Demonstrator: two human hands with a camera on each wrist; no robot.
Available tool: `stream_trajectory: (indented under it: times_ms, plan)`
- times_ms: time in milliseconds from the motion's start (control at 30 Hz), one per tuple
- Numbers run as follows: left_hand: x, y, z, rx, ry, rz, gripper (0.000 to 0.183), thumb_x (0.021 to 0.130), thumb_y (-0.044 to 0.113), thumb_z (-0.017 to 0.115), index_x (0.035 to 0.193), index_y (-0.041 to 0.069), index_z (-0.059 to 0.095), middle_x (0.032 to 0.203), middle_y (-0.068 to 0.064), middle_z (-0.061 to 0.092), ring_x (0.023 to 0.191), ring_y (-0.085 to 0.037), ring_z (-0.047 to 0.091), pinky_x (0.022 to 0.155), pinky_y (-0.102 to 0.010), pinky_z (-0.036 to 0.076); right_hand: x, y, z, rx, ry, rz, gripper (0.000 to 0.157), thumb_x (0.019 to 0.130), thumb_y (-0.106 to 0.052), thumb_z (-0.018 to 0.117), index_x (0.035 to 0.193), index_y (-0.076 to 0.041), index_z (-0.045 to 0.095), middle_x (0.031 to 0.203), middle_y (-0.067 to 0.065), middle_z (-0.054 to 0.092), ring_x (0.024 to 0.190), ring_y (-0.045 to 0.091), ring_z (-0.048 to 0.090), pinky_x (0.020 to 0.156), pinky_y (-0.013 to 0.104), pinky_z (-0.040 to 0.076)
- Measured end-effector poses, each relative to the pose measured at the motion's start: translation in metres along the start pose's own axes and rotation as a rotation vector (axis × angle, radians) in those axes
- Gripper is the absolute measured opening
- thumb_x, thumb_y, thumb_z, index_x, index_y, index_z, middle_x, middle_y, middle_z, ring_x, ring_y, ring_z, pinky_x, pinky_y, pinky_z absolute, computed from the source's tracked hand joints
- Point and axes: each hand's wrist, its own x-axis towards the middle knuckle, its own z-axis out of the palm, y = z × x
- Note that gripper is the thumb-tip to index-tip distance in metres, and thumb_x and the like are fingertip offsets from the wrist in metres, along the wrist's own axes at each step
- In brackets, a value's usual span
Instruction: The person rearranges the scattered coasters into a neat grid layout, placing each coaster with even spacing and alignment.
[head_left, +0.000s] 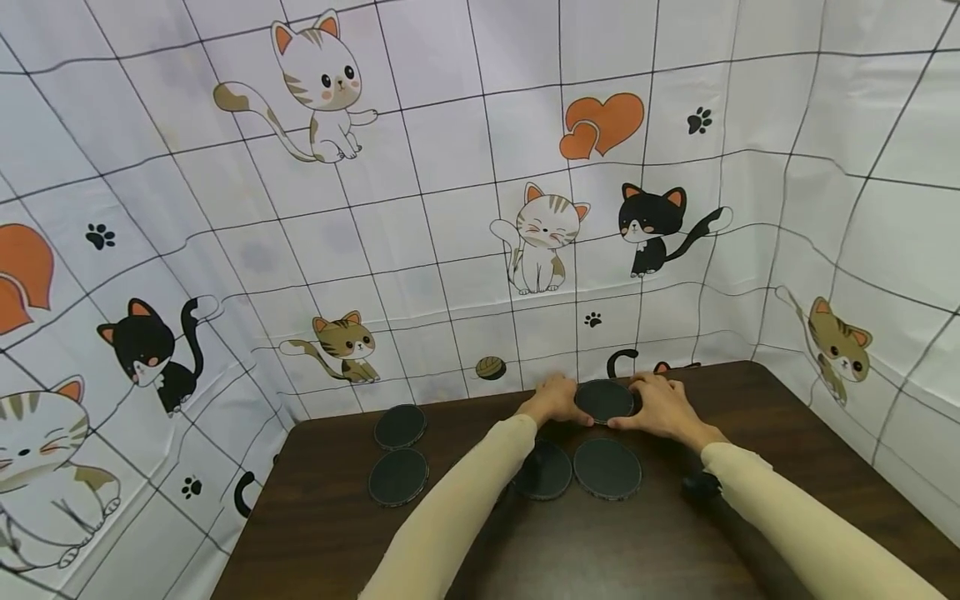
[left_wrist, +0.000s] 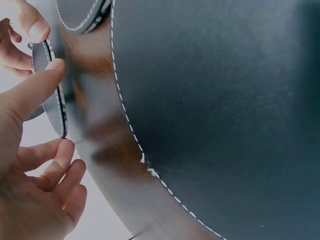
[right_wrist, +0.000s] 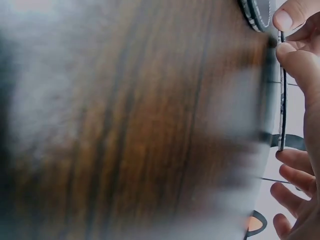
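Both hands hold one round, dark, leather-like coaster point(head_left: 603, 402) with a stitched edge, near the table's back edge. My left hand point(head_left: 555, 400) grips its left side, thumb at the near rim and fingers at the far rim. On the opposite side, my right hand point(head_left: 663, 406) pinches the rim the same way. The left wrist view shows the held coaster point(left_wrist: 59, 100) edge-on between thumb and fingertips. In the right wrist view its thin edge point(right_wrist: 283, 100) spans from thumb to finger. Just in front lie two similar coasters, one left point(head_left: 542, 471) and one right point(head_left: 608, 468).
Two more coasters, a far one point(head_left: 401, 427) and a near one point(head_left: 398, 477), lie at the table's left. A small dark object point(head_left: 699, 486) sits beside the right forearm. Behind the brown wooden table point(head_left: 637, 550) hangs a white cat-print sheet point(head_left: 442, 225). The left forearm covers part of the tabletop.
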Motion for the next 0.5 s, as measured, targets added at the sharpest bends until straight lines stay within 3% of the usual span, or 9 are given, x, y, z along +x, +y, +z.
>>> stream_trajectory:
  times_ms: [133, 267, 500]
  plan:
    - [-0.01, 0.001, -0.003, -0.052, 0.059, 0.026, 0.057, 0.081, 0.057, 0.082, 0.113, 0.011, 0.071, 0.099, 0.001, 0.059, 0.093, -0.014, 0.053, 0.077, -0.033, 0.047, -0.006, -0.003, -0.007, 0.007, 0.028, -0.024, 0.091, 0.074, -0.074, 0.077, 0.118, 0.006, 0.069, 0.136, 0.026, 0.054, 0.124, 0.048, 0.047, 0.098, 0.069, 0.029]
    - [-0.029, -0.001, -0.002, -0.085, 0.091, 0.059, 0.063, 0.082, 0.057, 0.081, 0.124, 0.011, 0.069, 0.108, 0.002, 0.059, 0.1, -0.013, 0.053, 0.084, -0.035, 0.045, -0.021, -0.01, -0.013, 0.023, 0.053, -0.061, 0.088, 0.075, -0.071, 0.078, 0.118, 0.006, 0.069, 0.136, 0.025, 0.054, 0.125, 0.048, 0.047, 0.099, 0.069, 0.028]
    - [-0.079, 0.004, -0.015, -0.078, 0.163, 0.134, 0.068, 0.084, 0.06, 0.076, 0.135, 0.015, 0.065, 0.121, 0.002, 0.056, 0.108, -0.012, 0.053, 0.101, -0.038, 0.039, -0.054, -0.031, -0.034, 0.042, 0.122, -0.147, 0.085, 0.072, -0.067, 0.083, 0.117, 0.004, 0.071, 0.134, 0.02, 0.057, 0.123, 0.044, 0.051, 0.101, 0.064, 0.029]
